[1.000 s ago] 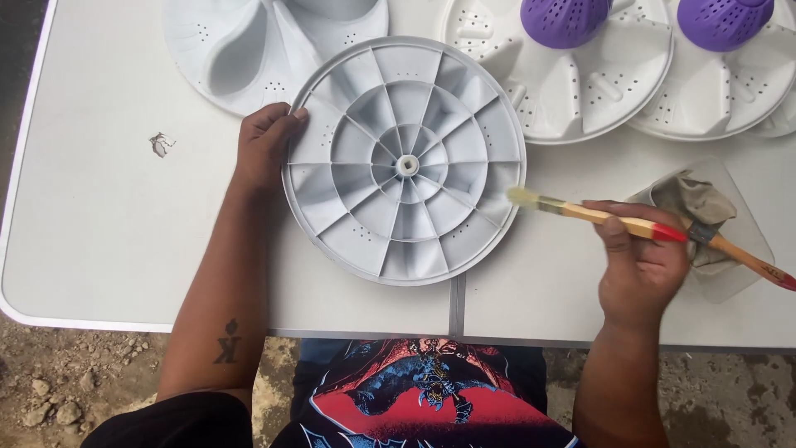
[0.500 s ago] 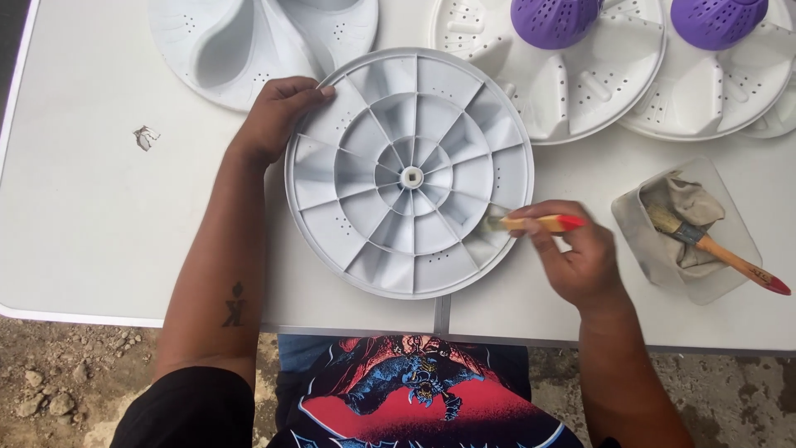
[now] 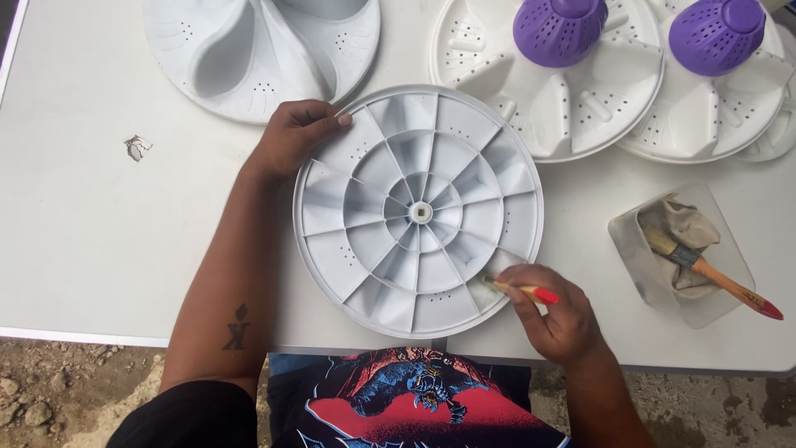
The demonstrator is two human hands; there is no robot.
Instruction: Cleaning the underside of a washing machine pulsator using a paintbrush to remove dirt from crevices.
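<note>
Brush (image 3: 521,289) now lower on white ribbed disc (image 3: 419,211)

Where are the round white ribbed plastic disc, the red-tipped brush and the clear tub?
Round white ribbed plastic disc (image 3: 419,211), head view, centre hub.
Red-tipped brush (image 3: 531,290), head view, handle.
Clear tub (image 3: 730,299), head view, lower rim.
</note>
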